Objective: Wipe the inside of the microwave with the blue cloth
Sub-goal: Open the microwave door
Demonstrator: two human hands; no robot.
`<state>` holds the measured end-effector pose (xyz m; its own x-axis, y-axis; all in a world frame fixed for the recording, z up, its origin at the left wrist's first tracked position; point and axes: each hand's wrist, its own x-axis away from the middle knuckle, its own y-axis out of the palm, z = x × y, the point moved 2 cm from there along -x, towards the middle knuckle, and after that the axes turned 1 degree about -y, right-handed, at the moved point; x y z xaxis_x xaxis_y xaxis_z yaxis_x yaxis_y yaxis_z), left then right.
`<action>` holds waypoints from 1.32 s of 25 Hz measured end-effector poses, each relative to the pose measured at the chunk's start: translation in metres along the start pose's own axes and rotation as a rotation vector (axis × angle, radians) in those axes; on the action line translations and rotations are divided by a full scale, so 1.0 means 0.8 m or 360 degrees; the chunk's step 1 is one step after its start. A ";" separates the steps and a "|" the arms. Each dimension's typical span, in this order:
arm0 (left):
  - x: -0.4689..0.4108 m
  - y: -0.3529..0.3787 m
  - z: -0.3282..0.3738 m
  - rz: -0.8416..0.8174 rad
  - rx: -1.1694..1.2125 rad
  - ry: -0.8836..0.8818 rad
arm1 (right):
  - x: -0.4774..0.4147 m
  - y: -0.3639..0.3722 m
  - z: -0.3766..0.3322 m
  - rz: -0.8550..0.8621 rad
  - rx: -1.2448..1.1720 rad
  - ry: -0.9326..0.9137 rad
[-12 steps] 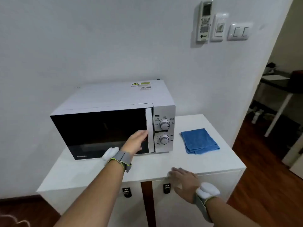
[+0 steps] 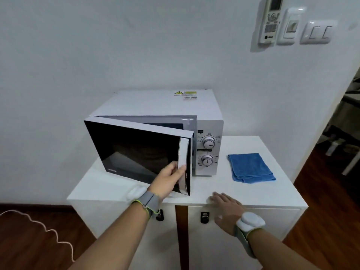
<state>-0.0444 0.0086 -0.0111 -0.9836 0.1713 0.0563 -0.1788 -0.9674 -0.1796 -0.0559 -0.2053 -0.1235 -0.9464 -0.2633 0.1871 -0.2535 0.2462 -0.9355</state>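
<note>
A white microwave [image 2: 163,105] stands on a white cabinet against the wall. Its dark glass door [image 2: 136,152] is swung partly outward on its left hinge. My left hand [image 2: 168,181] grips the door's silver handle strip at the lower right edge. Only a thin slice of the inside shows above the door. The folded blue cloth [image 2: 250,170] lies flat on the cabinet top to the right of the microwave, untouched. My right hand [image 2: 226,208] rests flat on the cabinet's front edge with fingers spread, holding nothing.
The white cabinet [image 2: 243,193] has two small dark knobs on its front. Two dials sit on the microwave's control panel [image 2: 208,152]. A remote and switches hang on the wall at upper right. A white cord lies on the wooden floor at left. A doorway opens at right.
The microwave door was shut and has swung partly outward with my left hand on its handle. My right hand has stayed on the cabinet's front edge.
</note>
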 end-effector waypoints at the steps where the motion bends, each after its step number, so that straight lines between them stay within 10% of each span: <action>1: 0.027 -0.013 -0.008 -0.0077 0.0134 -0.0040 | -0.002 -0.003 0.000 0.0047 0.0016 0.0026; 4: 0.123 -0.079 -0.026 -0.0064 0.0361 -0.0147 | -0.015 -0.002 -0.017 0.0127 0.0111 -0.0014; 9: 0.244 -0.204 -0.024 0.0808 0.0559 -0.0047 | -0.053 0.018 -0.088 0.0034 0.0204 -0.0335; 18: 0.294 -0.352 0.038 0.1524 -0.0631 -0.0138 | -0.100 0.040 -0.179 -0.0085 0.0299 -0.0540; 27: 0.184 -0.313 0.093 0.1348 -0.2097 -0.0218 | -0.095 0.024 -0.165 0.0041 0.0005 -0.0444; 33: 0.035 -0.102 0.086 0.0462 -0.1451 0.0290 | -0.072 -0.048 -0.043 0.0407 -0.0457 0.0004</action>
<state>-0.0559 0.0798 0.0730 -0.9671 0.0493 -0.2494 0.1972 -0.4736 -0.8584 0.0015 -0.1675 -0.0878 -0.9867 -0.1574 -0.0406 -0.0544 0.5550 -0.8301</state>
